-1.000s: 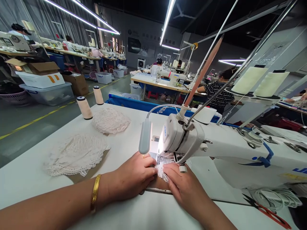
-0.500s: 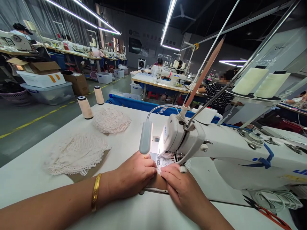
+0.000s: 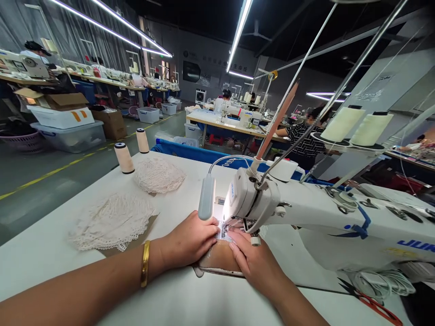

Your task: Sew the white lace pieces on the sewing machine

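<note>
Under the lit head of the white sewing machine (image 3: 238, 192) lies a small piece of white lace fabric (image 3: 223, 232). My left hand (image 3: 192, 237) is closed, its curled fingertips on the fabric's left side beside the presser foot. On the right, my right hand (image 3: 254, 256) holds the fabric's other side, fingertips close to the needle area and partly hidden by the machine head. In front of the fabric, a brown plate (image 3: 220, 258) shows between my hands. A grey lamp (image 3: 206, 198) on a bendable neck hangs just above my left fingers.
Two piles of cream lace pieces, a nearer pile (image 3: 112, 219) and a farther pile (image 3: 159, 174), lie left. Thread cones (image 3: 124, 158) stand behind them. Red-handled scissors (image 3: 377, 305) and a coiled cable (image 3: 380, 283) lie at right. A co-worker (image 3: 307, 136) sits beyond the machine.
My hands have moved slightly apart, uncovering more of the brown plate. The right fingers have slid forward, nearer the needle. The camera view has shifted a little.
</note>
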`<state>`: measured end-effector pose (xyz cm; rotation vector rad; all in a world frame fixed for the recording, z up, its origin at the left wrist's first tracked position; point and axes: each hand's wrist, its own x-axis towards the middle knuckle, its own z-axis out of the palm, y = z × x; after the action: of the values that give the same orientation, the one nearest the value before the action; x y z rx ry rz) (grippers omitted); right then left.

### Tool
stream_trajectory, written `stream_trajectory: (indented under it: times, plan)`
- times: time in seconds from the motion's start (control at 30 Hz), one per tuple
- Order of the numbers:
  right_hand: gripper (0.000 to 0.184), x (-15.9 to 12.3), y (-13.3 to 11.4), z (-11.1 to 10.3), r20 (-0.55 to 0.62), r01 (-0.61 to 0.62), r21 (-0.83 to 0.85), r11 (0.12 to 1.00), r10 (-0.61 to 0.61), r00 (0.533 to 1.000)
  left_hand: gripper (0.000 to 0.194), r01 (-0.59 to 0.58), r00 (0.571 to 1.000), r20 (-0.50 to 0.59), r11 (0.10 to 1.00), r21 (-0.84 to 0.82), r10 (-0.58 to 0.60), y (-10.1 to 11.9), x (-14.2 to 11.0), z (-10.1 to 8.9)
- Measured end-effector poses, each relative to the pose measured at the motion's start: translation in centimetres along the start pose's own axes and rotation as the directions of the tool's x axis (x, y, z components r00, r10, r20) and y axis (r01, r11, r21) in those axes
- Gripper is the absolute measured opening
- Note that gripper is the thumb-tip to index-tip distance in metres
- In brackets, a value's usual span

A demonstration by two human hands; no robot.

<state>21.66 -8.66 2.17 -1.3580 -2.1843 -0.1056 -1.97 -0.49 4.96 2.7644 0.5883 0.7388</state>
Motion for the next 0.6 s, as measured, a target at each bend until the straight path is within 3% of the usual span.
stream_trajectory:
  times: [0.17,0.23,0.3,0.37,0.43,0.5,0.6]
  plan:
    - [0.028,1.0,-0.2,0.3,-0.073,-0.028,0.03,0.999,0.03,0.997,0.017,0.124,0.991,0.064,0.985,-0.122,-0.117,0.6,-0.1,-0.8]
    - [0.027,1.2,0.0,0.4,-0.081,-0.031,0.004,1.0,0.031,0.996,0.017,0.249,0.964,0.155,0.936,-0.25,-0.215,1.4,-0.1,-1.1]
    - [0.026,0.9,0.3,0.0,-0.092,-0.047,-0.021,0.999,0.045,0.995,0.019,0.473,0.875,0.346,0.744,-0.471,-0.337,2.5,-0.1,-1.3]
    - [0.028,0.0,0.0,-0.8,-0.094,-0.065,-0.032,0.997,0.061,0.994,0.032,0.676,0.736,0.561,0.393,-0.623,-0.378,3.8,-0.2,-1.4]
    - [0.029,-1.1,-1.3,-1.9,-0.084,-0.076,0.002,0.997,0.076,0.994,0.048,0.733,0.649,0.663,0.076,-0.676,-0.373,5.1,-0.2,-1.3]
    - [0.024,-2.3,-3.7,-2.8,-0.086,-0.069,0.121,0.99,0.079,0.993,0.054,0.706,0.618,0.676,-0.095,-0.702,-0.4,6.1,-0.2,-1.1]
    - [0.016,-3.9,-7.1,-3.6,-0.101,0.038,0.322,0.946,-0.006,0.995,0.052,0.642,0.629,0.634,-0.159,-0.75,-0.451,6.9,-0.1,-0.3]
